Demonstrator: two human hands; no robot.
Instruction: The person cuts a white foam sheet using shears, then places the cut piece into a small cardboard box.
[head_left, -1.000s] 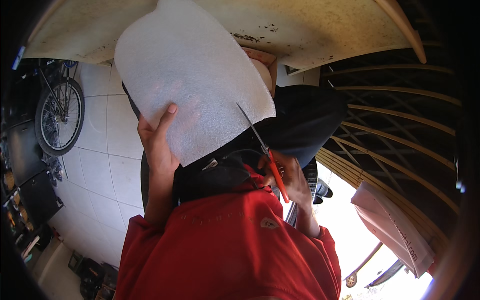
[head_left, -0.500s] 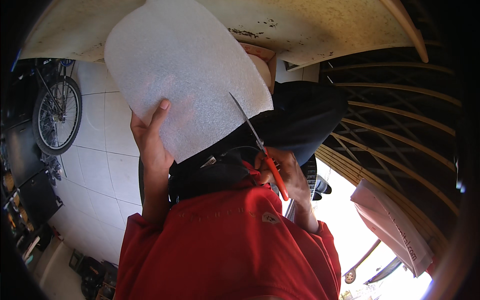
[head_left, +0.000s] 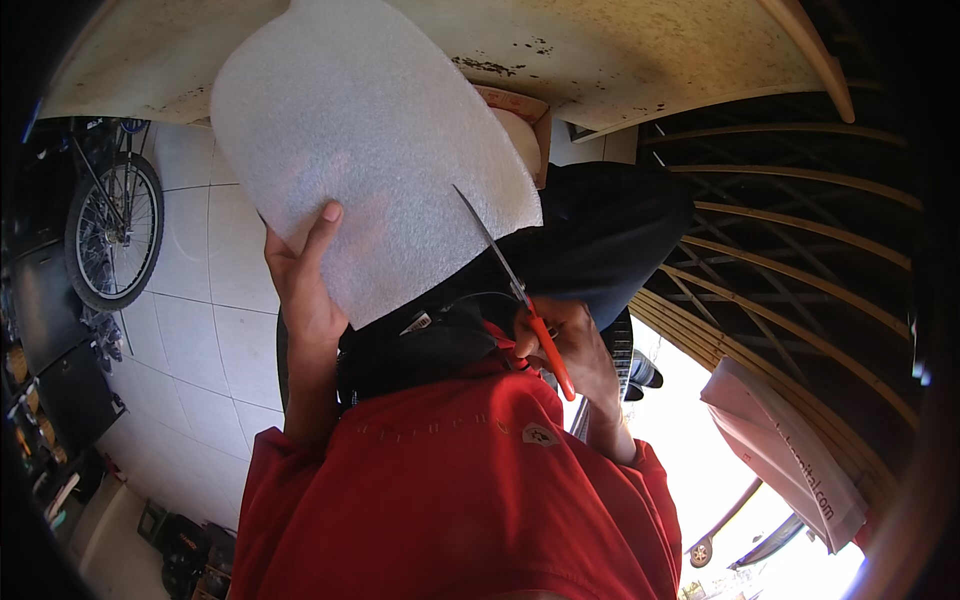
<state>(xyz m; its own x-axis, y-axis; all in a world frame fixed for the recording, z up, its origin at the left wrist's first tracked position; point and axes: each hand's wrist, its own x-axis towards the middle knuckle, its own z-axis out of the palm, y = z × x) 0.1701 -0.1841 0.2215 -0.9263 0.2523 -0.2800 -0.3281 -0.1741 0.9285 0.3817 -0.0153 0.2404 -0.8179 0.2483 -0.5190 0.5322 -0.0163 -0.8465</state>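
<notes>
A white, slightly see-through foam sheet (head_left: 380, 130) spreads over my lap and reaches up past the table edge. Its left lower edge is pinched by my left hand (head_left: 308, 275), thumb on top and fingers showing faintly through from beneath. My right hand (head_left: 570, 345) is closed around the orange handles of a pair of scissors (head_left: 540, 330). Their metal blades point up and left. The tip overlaps the sheet's lower right part in view; whether a blade lies under the sheet I cannot tell.
A worn, stained table (head_left: 640, 60) runs across the far side, with an open cardboard box (head_left: 530, 110) beneath its edge. At left a bicycle wheel (head_left: 115, 230) stands on tiled floor (head_left: 230, 340). On the right are a folding lattice gate (head_left: 800, 230) and a hanging pinkish bag (head_left: 780, 450).
The scissors have shifted very slightly left along with the foam sheet's lower right edge. Both hands keep their hold.
</notes>
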